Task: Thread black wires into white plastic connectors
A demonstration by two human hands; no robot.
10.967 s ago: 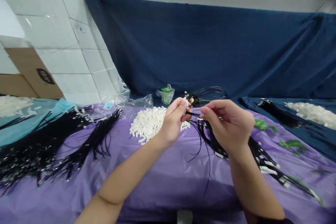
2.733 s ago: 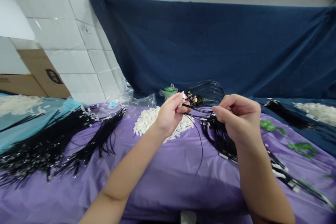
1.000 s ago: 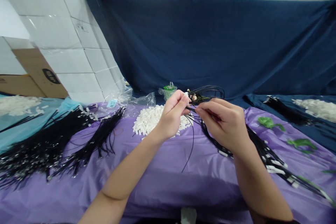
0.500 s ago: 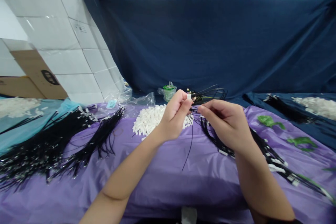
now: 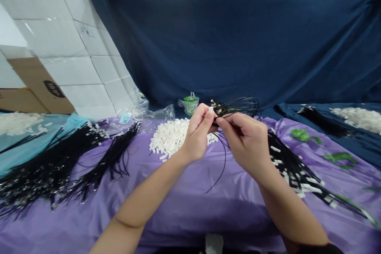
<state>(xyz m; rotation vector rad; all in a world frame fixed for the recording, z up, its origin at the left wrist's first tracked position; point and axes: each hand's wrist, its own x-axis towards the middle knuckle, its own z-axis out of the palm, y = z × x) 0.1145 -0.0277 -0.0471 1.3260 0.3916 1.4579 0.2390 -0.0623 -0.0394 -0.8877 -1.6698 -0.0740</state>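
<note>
My left hand [image 5: 199, 133] is closed, thumb pressed on the fingers, round the ends of thin black cables [image 5: 242, 105]. A small white sleeve [image 5: 211, 109] pokes out at its fingertips. My right hand [image 5: 245, 135] pinches the same cables close to the left fingertips, which hide the exact grip. The cables loop out behind the right hand, and one strand hangs down below. Just behind and left of my left hand lies a pile of white sleeves [image 5: 168, 137]. Under my right forearm spreads a bundle of black cables with white pieces [image 5: 293, 164].
Black cable bundles [image 5: 50, 162] lie on the left of the purple cloth [image 5: 190, 206]. White boxes [image 5: 62, 39] are stacked at the back left. A lidded plastic cup [image 5: 190, 104] stands behind the pile. More white pieces [image 5: 360, 116] and black cables [image 5: 324, 121] lie at the far right.
My right hand has moved left, up against the left fingertips. More of the cable bundle at the right now shows. The hanging strand has bowed to the right.
</note>
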